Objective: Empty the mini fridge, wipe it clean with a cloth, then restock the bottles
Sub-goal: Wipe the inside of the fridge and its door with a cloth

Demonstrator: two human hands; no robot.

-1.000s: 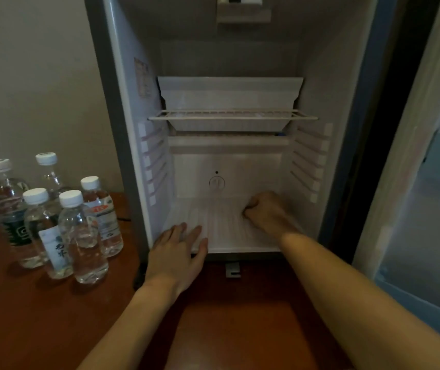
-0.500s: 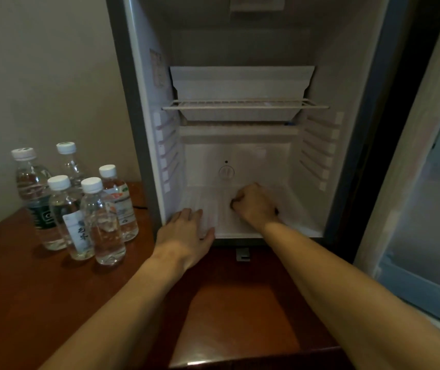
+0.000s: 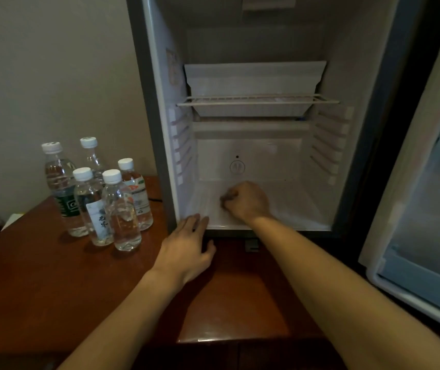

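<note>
Mini fridge point(image 3: 360, 76) stands open on the wooden worktop point(image 3: 40, 276), door point(image 3: 427, 182) swung out to the right. Inside: wire shelf point(image 3: 256, 100) up top with a white tray point(image 3: 253, 78) behind it, nothing on the fridge floor but the right hand.

Right hand point(image 3: 248, 201) is inside, low, on the fridge floor, grip curled into a fist, knuckles down. Cloth not visible in it; can't tell whether the fist has hold of anything.

Left hand point(image 3: 187, 249) lies flat, fingers straight and relaxed, fingertips touching the fridge's bottom front lip at the left corner, palm over the worktop. Holds nothing.

Five water bottles point(image 3: 98, 198) stand upright in a tight cluster on the worktop, left of the fridge, white caps on. Just beside the fridge's outer left wall, well apart from the right hand, near the left hand but not touching it.
</note>
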